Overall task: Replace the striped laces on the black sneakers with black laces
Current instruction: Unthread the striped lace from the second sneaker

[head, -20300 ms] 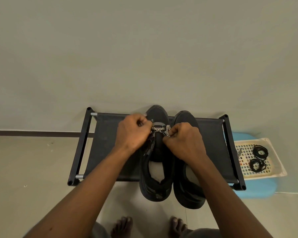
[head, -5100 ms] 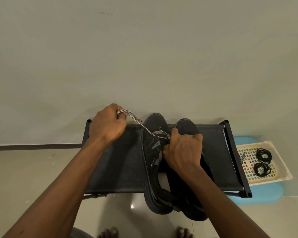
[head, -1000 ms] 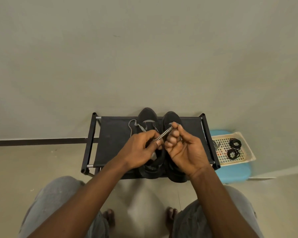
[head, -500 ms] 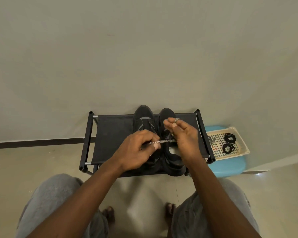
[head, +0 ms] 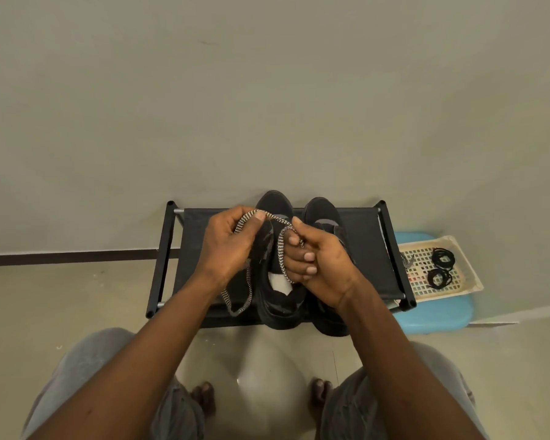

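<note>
On blue stool (head: 438, 315): basket (head: 423, 255) holds two coiled black laces (head: 444, 258).
Left hand (head: 226, 246): pinches striped lace (head: 281, 258).
Right hand (head: 321, 262): fingers curled round same lace, above sneakers (head: 278, 300).

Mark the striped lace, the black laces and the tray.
striped lace (head: 279, 257), head view, vertical stretch of its loop.
black laces (head: 440, 277), head view, nearer coil, crossing strands.
tray (head: 466, 268), head view, right rim.
</note>
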Motion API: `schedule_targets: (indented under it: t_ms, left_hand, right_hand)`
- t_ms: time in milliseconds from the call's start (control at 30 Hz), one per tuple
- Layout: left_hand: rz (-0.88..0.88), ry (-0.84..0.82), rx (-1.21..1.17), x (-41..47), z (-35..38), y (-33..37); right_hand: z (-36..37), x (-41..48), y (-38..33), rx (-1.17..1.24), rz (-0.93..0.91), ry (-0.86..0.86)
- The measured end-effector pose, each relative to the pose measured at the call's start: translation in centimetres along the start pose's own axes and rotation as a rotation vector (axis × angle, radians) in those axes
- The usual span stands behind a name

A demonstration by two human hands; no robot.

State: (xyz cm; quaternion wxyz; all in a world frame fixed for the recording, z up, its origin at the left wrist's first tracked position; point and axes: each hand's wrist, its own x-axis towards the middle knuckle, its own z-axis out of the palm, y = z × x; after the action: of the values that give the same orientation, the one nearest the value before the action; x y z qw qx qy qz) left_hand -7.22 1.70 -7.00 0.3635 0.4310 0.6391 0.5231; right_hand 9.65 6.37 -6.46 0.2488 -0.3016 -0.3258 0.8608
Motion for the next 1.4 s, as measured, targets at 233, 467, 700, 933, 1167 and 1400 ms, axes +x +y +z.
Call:
schedule_targets:
  t_ms: [233, 467, 700, 933, 1167, 1400]
  left_hand:
    - [0.027, -0.109, 0.299, 2.1, 0.3, -2.0]
    - [0.148, -0.466, 0.475, 1.9, 1.1, -2.8]
    - [0.27, -0.418, 0.22, 2.2, 1.1, -1.8]
    - [0.261, -0.027, 0.145, 3.5, 0.2, -1.9]
    - [0.095, -0.011, 0.423, 4.4, -0.3, -3.3]
    - [0.262, -0.241, 0.649, 3.5, 1.5, -3.5]
  right_hand:
    - [-2.1, 1.0, -1.8, 0.507, -0.261, 0.349]
    - [-5.4, 2.1, -2.4, 0.482, -0.398, 0.552]
    - [-3.9, 3.4, -0.5, -0.751, -0.317, 0.706]
    - [-1.5, 2.7, -1.0, -0.728, -0.169, 0.301]
    - [-1.6, 2.3, -1.8, -0.26, -0.018, 0.098]
    - [-2.5, 2.3, -2.8, 0.373, -0.145, 0.132]
